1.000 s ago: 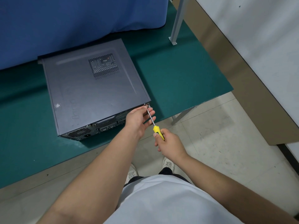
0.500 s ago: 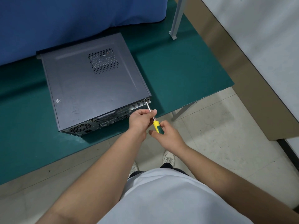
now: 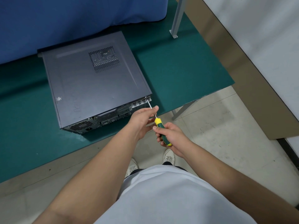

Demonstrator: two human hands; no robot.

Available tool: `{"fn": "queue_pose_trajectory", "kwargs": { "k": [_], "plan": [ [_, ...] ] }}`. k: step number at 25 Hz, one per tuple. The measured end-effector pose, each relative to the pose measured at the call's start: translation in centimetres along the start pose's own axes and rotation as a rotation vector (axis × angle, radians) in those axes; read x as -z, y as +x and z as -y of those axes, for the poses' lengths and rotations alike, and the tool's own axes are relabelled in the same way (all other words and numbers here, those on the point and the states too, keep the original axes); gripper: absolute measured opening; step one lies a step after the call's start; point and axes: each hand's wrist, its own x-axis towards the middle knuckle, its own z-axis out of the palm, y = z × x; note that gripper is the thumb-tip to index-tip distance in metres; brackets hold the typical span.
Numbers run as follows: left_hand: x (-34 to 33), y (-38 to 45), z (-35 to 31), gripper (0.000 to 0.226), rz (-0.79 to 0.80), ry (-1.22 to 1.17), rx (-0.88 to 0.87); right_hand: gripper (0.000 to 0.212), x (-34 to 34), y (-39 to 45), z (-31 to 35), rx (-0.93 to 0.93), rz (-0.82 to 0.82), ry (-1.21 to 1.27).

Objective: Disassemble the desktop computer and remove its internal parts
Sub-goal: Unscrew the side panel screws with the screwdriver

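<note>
Grey metal desktop computer case point(image 3: 95, 83) lies flat on green tabletop point(image 3: 178, 65), side panel on. Right hand point(image 3: 171, 135) grip wraps yellow-green screwdriver point(image 3: 159, 125), tip at rear corner screw; left hand point(image 3: 142, 118) pinches the shaft. Nothing removed yet.

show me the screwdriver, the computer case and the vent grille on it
screwdriver point(image 3: 160, 127): head view, on the handle above the gripping fingers
computer case point(image 3: 84, 88): head view, on the flat grey top panel
vent grille point(image 3: 104, 59): head view, middle of the perforated patch
</note>
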Motion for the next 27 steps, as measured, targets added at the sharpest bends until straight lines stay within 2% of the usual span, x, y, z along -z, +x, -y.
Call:
{"fn": "queue_pose_trajectory", "kwargs": {
  "k": [2,4,6,8,12,15,18,23,27],
  "plan": [
    [-0.4,0.0,0.4,0.025,-0.079,0.023,-0.017,0.033,-0.1,0.0,0.1,0.000,0.020,-0.022],
    [-0.3,0.1,0.5,0.019,-0.095,0.002,-0.048,0.034,0.2,0.0,0.1,-0.042,0.103,0.068],
    [0.0,-0.1,0.4,0.009,-0.035,-0.022,-0.061,0.043,1.0,-0.1,-0.1,-0.136,0.206,0.174],
    [0.4,-0.3,0.2,0.013,0.035,-0.035,-0.070,0.056,1.9,-0.1,-0.4,-0.198,0.272,0.210],
    [0.7,-0.3,0.0,0.022,0.095,-0.078,-0.061,0.041,1.6,0.2,-0.7,-0.152,0.213,0.195],
    [0.5,-0.3,0.5,0.028,0.032,-0.003,-0.015,0.026,0.7,0.3,-0.7,-0.086,0.139,0.172],
    [0.4,0.0,1.1,0.021,-0.035,0.018,-0.048,0.033,0.7,0.3,-0.6,-0.078,0.143,0.174],
    [1.1,-0.1,1.0,0.004,0.016,0.008,-0.069,0.054,2.0,0.2,-0.9,-0.221,0.316,0.260],
    [1.2,-0.2,0.7,0.016,0.098,-0.002,-0.039,0.031,1.9,0.2,-0.7,-0.184,0.234,0.259]
  ]
}}
